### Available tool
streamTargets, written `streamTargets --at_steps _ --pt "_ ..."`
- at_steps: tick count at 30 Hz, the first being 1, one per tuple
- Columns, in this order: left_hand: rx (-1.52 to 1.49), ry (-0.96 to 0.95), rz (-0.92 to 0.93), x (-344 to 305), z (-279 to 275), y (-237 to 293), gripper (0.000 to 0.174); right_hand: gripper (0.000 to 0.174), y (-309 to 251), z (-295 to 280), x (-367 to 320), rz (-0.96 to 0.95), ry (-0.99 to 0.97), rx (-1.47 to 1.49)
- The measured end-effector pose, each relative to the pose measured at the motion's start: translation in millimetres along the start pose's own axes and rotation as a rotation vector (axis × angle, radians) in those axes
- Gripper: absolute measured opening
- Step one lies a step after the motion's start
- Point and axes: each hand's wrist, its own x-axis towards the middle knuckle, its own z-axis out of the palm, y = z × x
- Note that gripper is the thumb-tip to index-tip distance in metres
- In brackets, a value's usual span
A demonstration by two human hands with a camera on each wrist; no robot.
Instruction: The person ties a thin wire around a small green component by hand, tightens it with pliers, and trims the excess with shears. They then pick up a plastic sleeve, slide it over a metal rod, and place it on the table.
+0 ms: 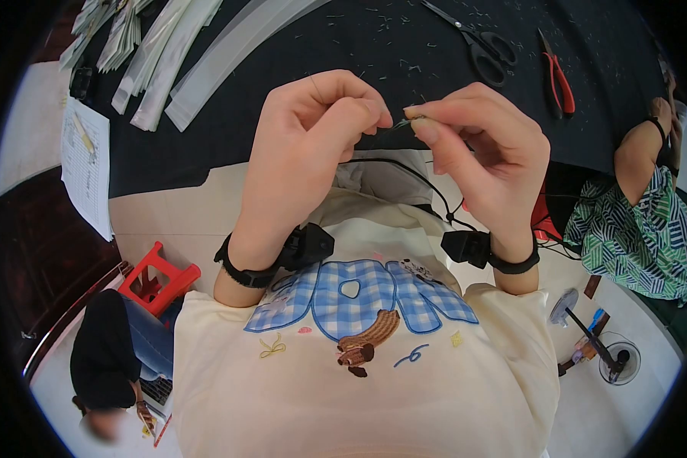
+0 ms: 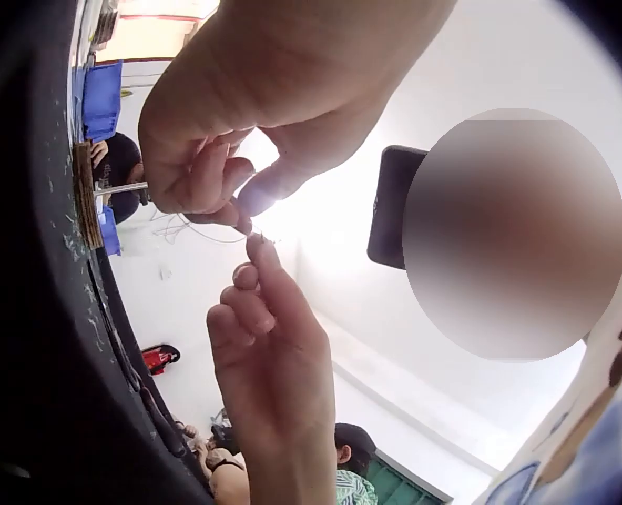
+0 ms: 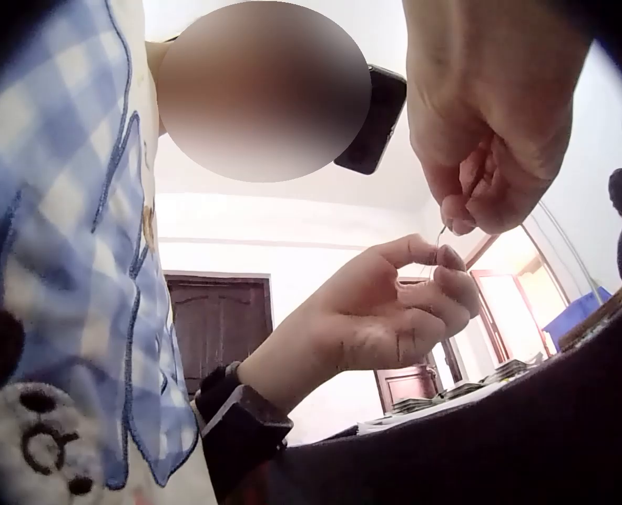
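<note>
Both hands are raised near each other over the front edge of the black cloth. The left hand (image 1: 305, 145) has its fingers curled, with thumb and index fingertip pinching a very thin strand. Facing it, the right hand (image 1: 488, 145) pinches a small dark greenish piece (image 1: 406, 122) between thumb and index fingertip. A narrow gap separates the two sets of fingertips. In the left wrist view the left hand (image 2: 258, 116) is above the right hand (image 2: 279, 358). The right wrist view shows a fine strand (image 3: 441, 236) between the right hand (image 3: 500, 137) and the left hand (image 3: 384, 316).
On the black cloth (image 1: 298, 57) lie black scissors (image 1: 485, 53), red-handled pliers (image 1: 561, 84), scattered thread-like clippings and clear plastic strips (image 1: 221, 57). A written sheet (image 1: 88, 164) hangs over the left edge. A red stool (image 1: 160, 278) and other people are at the sides.
</note>
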Motion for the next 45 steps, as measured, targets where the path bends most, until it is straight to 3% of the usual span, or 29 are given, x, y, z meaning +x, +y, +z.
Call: streamTargets --at_steps 6,9,15,20,24,26,30,33,35,39,41,45 --pt "0.106 0.056 0.118 -0.9 12.5 -3.9 0.012 0.012 -1.4 -2.7 -0.1 0.039 -0.003 0.072" --pt "-0.009 0.091 0.180 -1.7 16.9 -4.0 0.012 0.012 -2.3 -3.5 -0.7 0.050 -0.002 0.103" --pt "-0.001 -0.005 0.029 -2.5 4.4 -3.0 0.015 0.011 -3.0 -4.8 -1.3 0.071 -0.002 0.107" --pt "-0.039 0.218 0.206 -0.9 23.4 -0.8 0.013 0.011 -5.9 -3.8 -0.8 0.101 0.021 0.114" --pt "-0.010 0.158 0.191 -2.6 18.9 -2.8 0.012 0.009 -8.4 -4.9 -0.3 0.163 0.030 0.160" --pt "0.190 0.109 0.265 -3.6 16.6 -5.0 0.011 0.009 -9.2 -5.1 -0.3 0.190 0.028 0.167" --pt "0.278 0.106 0.329 -3.0 17.1 -8.7 0.010 0.009 -8.9 -4.2 0.0 0.192 0.033 0.166" --pt "0.254 0.105 0.318 -3.0 17.8 -6.3 0.011 0.009 -9.4 -3.8 0.4 0.199 0.021 0.154" --pt "0.058 0.084 0.184 -3.4 17.1 -2.7 0.009 0.009 -10.1 -3.8 0.5 0.203 0.014 0.144" --pt "0.047 0.046 0.086 -3.2 13.5 1.6 0.010 0.009 -11.2 -3.5 0.3 0.226 -0.006 0.146" --pt "-0.145 -0.037 -0.056 -1.5 6.8 -1.2 0.011 0.010 -11.5 -2.7 0.9 0.225 -0.015 0.160" --pt "-0.314 -0.088 -0.107 1.3 3.7 -2.8 0.011 0.012 -10.4 -2.8 2.5 0.309 -0.043 0.293"
